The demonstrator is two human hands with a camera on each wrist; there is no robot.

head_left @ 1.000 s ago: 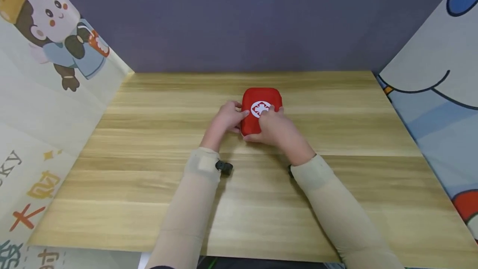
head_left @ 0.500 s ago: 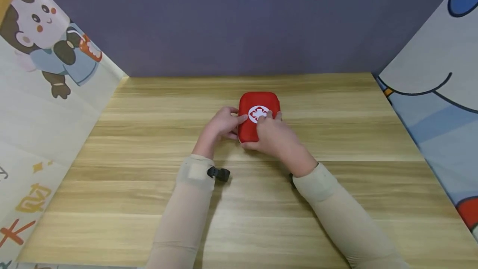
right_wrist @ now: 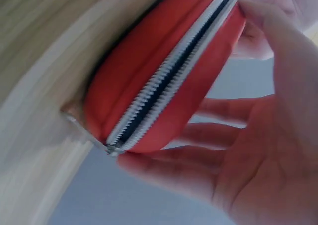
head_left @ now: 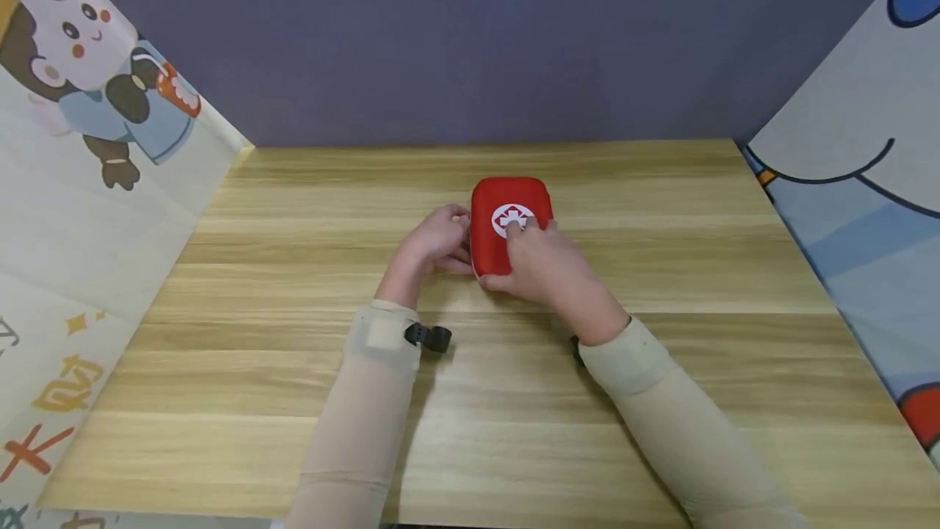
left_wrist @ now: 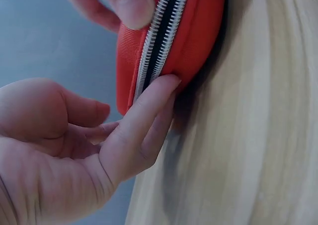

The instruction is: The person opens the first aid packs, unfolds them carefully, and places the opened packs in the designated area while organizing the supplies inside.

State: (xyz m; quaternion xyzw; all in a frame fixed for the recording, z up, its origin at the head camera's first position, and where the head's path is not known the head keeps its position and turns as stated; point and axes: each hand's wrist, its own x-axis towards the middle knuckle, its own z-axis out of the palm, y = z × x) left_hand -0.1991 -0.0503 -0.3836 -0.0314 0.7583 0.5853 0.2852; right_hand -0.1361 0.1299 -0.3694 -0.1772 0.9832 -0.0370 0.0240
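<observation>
Lengthwise, the red case (head_left: pixel 498 217) points away, gripped by my right hand (head_left: pixel 549 268), relaxed left hand (head_left: pixel 437 237) touching its left side.

Case (head_left: pixel 488 250): solid red; round badge (head_left: pixel 505 215), white with red-and-white cross design. Zip (left_wrist: pixel 172 31): silvery, dark down the middle. Table (head_left: pixel 294 268): pale yellow-brown, streaked wood grain. Back wall (head_left: pixel 470 39): plain, dusky purple-blue. Left wall (head_left: pixel 73 243): off-white; cartoon figure (head_left: pixel 88 108) in light blue. Sleeves (head_left: pixel 352 431): beige. Right wall (head_left: pixel 859 243): white, pale blue, black-outlined.
</observation>
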